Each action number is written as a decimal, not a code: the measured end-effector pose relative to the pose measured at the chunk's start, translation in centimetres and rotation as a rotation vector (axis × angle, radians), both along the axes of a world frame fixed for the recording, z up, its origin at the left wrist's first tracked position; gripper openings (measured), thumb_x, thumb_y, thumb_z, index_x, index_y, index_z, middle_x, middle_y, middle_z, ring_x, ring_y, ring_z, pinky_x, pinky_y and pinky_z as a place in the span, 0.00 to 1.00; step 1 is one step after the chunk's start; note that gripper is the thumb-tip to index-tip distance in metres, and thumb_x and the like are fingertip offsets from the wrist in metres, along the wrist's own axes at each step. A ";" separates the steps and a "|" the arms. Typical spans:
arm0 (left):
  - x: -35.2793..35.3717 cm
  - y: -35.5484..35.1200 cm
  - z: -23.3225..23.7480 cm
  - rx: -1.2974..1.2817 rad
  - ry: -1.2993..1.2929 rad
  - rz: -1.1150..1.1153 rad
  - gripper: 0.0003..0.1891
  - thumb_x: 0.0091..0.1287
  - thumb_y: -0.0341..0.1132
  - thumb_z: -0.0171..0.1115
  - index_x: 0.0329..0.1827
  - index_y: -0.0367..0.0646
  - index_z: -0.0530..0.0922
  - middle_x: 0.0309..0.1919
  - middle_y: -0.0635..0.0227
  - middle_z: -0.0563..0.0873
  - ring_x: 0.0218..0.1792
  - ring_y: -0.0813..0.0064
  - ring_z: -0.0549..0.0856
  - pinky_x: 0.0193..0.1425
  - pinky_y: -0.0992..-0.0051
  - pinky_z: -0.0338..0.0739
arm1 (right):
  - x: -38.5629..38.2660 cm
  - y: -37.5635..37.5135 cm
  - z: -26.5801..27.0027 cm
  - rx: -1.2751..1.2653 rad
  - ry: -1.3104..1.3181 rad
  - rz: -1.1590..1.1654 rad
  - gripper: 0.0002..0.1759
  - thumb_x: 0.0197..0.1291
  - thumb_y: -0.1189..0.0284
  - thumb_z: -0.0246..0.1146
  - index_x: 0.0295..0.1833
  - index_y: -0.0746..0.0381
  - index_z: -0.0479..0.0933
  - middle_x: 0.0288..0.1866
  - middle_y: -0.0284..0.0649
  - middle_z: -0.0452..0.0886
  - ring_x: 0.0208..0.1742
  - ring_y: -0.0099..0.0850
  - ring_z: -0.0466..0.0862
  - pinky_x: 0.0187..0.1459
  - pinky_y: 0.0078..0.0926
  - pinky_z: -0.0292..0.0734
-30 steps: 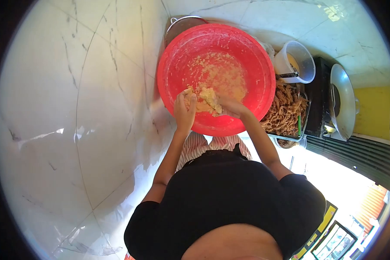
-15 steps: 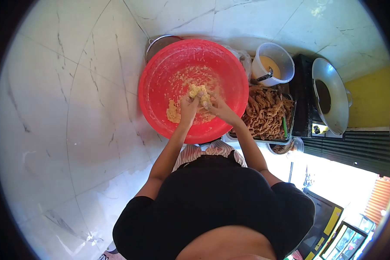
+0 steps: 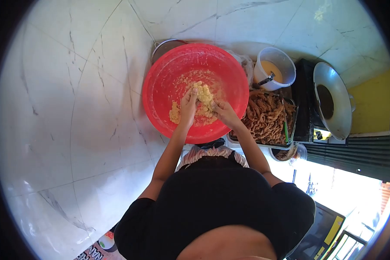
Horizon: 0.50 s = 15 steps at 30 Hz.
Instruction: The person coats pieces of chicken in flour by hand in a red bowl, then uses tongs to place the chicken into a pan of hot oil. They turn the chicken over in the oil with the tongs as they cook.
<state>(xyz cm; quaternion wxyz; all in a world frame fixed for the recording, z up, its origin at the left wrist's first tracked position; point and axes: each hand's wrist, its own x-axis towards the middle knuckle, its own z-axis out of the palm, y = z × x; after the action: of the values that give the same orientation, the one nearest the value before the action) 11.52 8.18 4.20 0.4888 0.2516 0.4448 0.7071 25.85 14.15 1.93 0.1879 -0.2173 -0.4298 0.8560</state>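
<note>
The red basin [image 3: 160,82] is the reference container; its interior holds a yellow doughy lump [image 3: 204,92], a smaller yellow clump [image 3: 174,113] near its left wall and loose crumbs scattered over its bottom. The lump is held over the middle of the basin. The left hand [image 3: 188,104] grips it from the left, fingers closed on its side; the right hand [image 3: 224,112] pinches its lower right end. Immediately right of the basin, a tray [image 3: 261,145] contains heaped brown fried strips [image 3: 266,115], with a green item [image 3: 286,131] at its right side. To the basin's upper right, a translucent bucket [image 3: 258,74] contains pale yellow liquid [image 3: 270,68] and a dark-handled tool [image 3: 266,80]. Farther right of the basin, a tilted metal wok [image 3: 340,97] contains a dark pool [image 3: 325,102]. To the basin's lower right, beyond the tray, a round container [image 3: 302,151] holds brown contents too obscured to identify.
</note>
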 end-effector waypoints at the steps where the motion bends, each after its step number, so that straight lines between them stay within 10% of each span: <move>1: 0.3 -0.1 0.1 0.000 -0.005 0.023 0.20 0.68 0.39 0.47 0.57 0.35 0.67 0.45 0.68 0.77 0.45 0.81 0.76 0.50 0.80 0.72 | 0.0 0.1 0.0 0.004 0.002 0.005 0.21 0.63 0.65 0.51 0.55 0.69 0.66 0.48 0.35 0.74 0.47 0.22 0.74 0.50 0.22 0.70; 15: -0.6 -0.6 1.0 0.007 -0.005 0.213 0.24 0.60 0.30 0.60 0.57 0.34 0.64 0.45 0.63 0.78 0.44 0.81 0.77 0.46 0.82 0.73 | -1.6 -1.5 0.0 0.248 -0.124 -0.120 0.16 0.64 0.65 0.50 0.43 0.68 0.73 0.31 0.30 0.75 0.32 0.17 0.71 0.36 0.18 0.68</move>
<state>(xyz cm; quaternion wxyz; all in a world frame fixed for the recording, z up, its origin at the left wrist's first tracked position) 10.94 7.59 5.21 0.4112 0.2031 0.4655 0.7569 24.26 12.67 1.97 0.2374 -0.2704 -0.5293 0.7684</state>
